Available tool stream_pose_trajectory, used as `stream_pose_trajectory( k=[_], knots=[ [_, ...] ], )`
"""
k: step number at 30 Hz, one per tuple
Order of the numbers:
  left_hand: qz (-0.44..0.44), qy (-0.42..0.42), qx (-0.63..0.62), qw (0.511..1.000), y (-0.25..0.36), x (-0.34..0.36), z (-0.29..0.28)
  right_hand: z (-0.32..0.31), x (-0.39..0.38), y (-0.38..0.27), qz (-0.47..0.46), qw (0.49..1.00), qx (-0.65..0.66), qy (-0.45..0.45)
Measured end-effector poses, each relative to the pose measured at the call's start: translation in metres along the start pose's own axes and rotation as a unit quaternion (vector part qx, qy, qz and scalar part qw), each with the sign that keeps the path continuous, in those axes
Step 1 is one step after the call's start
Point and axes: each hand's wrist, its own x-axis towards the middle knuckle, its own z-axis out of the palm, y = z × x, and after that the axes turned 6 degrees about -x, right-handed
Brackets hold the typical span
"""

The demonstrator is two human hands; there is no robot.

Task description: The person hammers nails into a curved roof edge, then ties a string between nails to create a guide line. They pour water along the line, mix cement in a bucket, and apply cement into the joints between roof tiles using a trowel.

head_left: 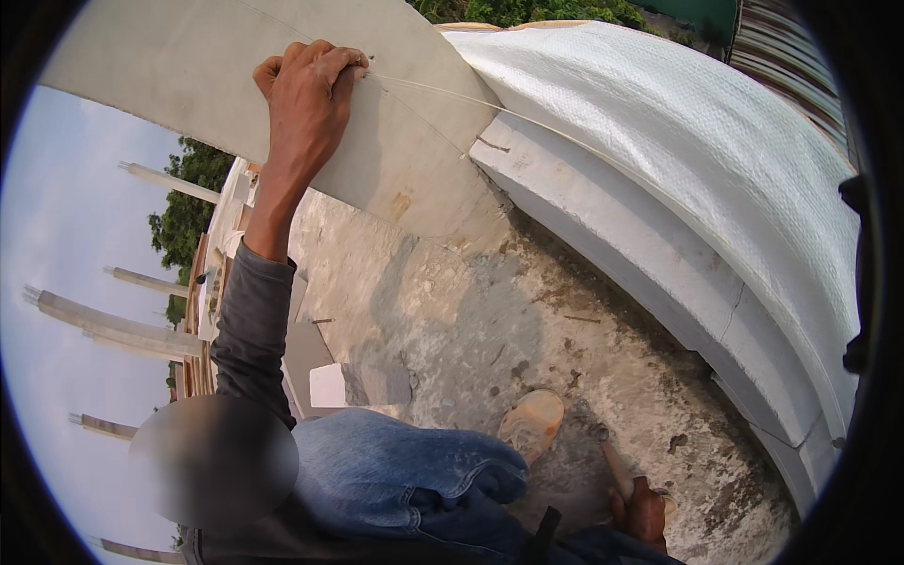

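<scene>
My left hand (311, 99) is raised at the upper middle, its fingers pinched on a thin white string (424, 88) against a pale grey panel (169, 66). A small dark point, perhaps a nail, shows by the fingertips. The string runs rightward from there over the light grey blocks. Low at the right, my right hand (640, 508) grips the wooden handle of a hammer (617, 463), its small metal head pointing up beside my foot.
Light grey blocks (621, 254) with white woven sheeting (659, 104) line the right side. Below are rough concrete ground (452, 320), a pale block (353, 384) and my foot (532, 419). Concrete columns (113, 315) and trees (179, 226) show at the left; a blurred patch covers the lower left.
</scene>
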Motion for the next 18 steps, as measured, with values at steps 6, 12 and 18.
stream_pose_trajectory(
  k=[6, 12, 18],
  knots=[
    [0.016, 0.044, 0.033, 0.998, -0.001, -0.003, 0.011, 0.004, 0.002, 0.006, -0.013, 1.0, 0.002, -0.012],
    [-0.012, 0.073, 0.054, 0.996, 0.004, -0.009, 0.014, -0.029, 0.004, -0.006, -0.039, 0.999, 0.002, -0.02],
    [-0.012, 0.065, 0.089, 0.994, 0.002, -0.012, 0.015, -0.115, 0.015, -0.035, -0.118, 0.993, -0.029, -0.008]
  ],
)
